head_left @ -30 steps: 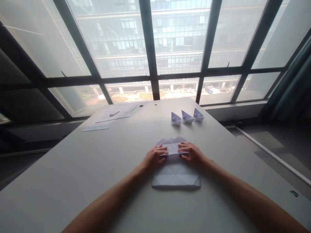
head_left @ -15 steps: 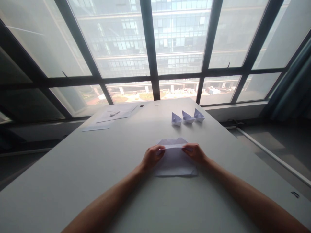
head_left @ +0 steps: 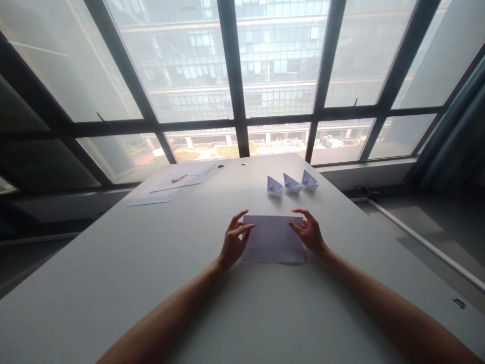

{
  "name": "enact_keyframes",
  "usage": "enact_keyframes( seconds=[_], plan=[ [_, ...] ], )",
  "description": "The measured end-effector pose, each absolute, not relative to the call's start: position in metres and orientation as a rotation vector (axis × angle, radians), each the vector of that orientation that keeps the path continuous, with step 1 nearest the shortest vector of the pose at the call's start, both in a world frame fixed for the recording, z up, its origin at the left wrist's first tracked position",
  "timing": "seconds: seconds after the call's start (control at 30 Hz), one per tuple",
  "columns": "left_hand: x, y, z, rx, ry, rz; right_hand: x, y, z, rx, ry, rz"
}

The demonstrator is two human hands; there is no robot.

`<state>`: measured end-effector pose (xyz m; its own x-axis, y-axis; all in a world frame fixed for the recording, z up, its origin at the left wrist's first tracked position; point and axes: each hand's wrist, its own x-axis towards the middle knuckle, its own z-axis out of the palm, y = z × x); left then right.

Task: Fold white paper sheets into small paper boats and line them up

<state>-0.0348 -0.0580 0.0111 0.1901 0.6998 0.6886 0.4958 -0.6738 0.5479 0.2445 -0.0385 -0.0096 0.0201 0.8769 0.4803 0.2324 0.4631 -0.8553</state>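
Observation:
A white sheet of paper, folded in half into a rectangle, lies flat on the grey table in front of me. My left hand touches its left edge with fingers spread. My right hand rests at its right edge, fingers also apart. Neither hand grips the sheet. Beyond the sheet stand three small folded paper boats in a row.
Flat sheets of paper with a small white object on them lie at the table's far left. Two small holes sit near the far edge. Large windows with dark frames rise behind the table. The table's right edge drops to the floor.
Both hands carried the near half of the sheet up and over onto the far half. The fold now lies flat, and the fingers have opened at its two sides.

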Motion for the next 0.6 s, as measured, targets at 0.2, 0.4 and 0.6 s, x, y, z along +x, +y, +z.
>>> enact_keyframes(
  seconds=[0.2,0.4,0.6],
  plan=[
    [-0.0375,-0.0573,0.0125,2.049,1.208,1.607,0.2450,-0.0381,-0.0132,-0.990,-1.532,0.651],
    [-0.0376,-0.0584,0.0124,2.009,1.212,1.615,0.2451,-0.0376,-0.0124,-0.981,-1.505,0.648],
    [-0.0343,-0.0627,0.0148,2.179,1.170,1.492,0.2468,-0.0302,-0.0141,-0.991,-1.323,0.645]
  ],
)
